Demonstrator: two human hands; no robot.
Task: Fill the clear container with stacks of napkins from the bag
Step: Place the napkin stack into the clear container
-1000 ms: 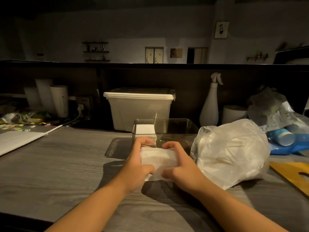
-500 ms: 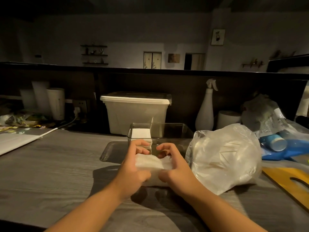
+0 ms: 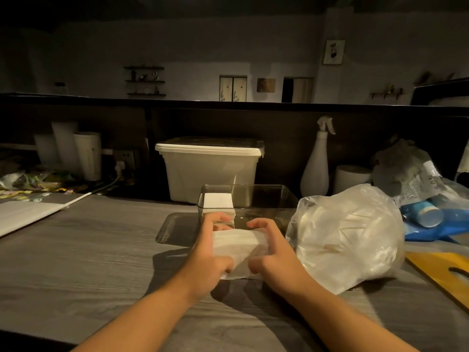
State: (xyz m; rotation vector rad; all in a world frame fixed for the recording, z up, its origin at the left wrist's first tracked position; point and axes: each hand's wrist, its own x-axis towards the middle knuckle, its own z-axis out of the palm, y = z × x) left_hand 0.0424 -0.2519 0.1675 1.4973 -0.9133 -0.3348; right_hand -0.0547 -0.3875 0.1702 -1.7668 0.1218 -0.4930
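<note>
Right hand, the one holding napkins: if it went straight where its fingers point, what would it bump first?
Probably the near wall of the clear container, right ahead of the right hand and its napkins, though depth is hard to judge.

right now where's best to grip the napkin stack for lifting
Grip the napkin stack by its two short ends, a hand from each side, as the left hand and right hand do: it is loose sheets, so squeezing inward likely keeps it together.
</note>
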